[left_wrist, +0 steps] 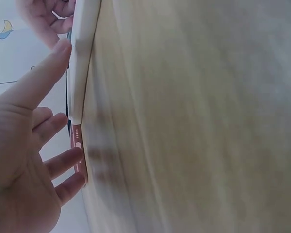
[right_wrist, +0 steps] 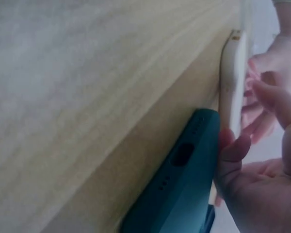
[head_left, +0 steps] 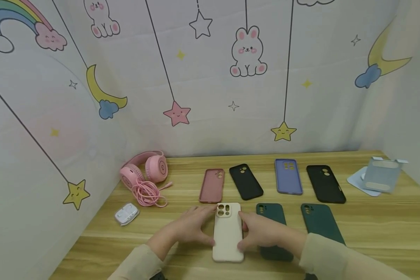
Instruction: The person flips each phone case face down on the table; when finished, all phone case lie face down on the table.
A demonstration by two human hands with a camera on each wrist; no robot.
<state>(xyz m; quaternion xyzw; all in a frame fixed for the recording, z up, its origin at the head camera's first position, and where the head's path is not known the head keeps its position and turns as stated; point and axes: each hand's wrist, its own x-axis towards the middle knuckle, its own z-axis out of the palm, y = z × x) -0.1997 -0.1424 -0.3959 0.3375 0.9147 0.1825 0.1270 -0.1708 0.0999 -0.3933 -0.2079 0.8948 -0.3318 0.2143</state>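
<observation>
A cream phone case (head_left: 228, 237) lies on the table with its camera cutouts facing up and away from me. My left hand (head_left: 195, 225) is at its left edge, the thumb touching low on the side and the other fingers loosely extended near the top corner. Against the right edge rests my right hand (head_left: 264, 229), thumb low and fingertips higher up, some of them bent. In the right wrist view, the case (right_wrist: 233, 73) appears edge-on beside the right hand (right_wrist: 262, 174). A dark green case (head_left: 274, 252) lies partly under my right hand and wrist.
Behind lie a pink case (head_left: 212, 186), a black case (head_left: 246, 182), a purple case (head_left: 288, 179) and another black case (head_left: 325, 184). Another green case (head_left: 322, 223) is to the right. Pink headphones (head_left: 156, 168), white earphones (head_left: 126, 214) and a blue stand (head_left: 383, 175) flank them.
</observation>
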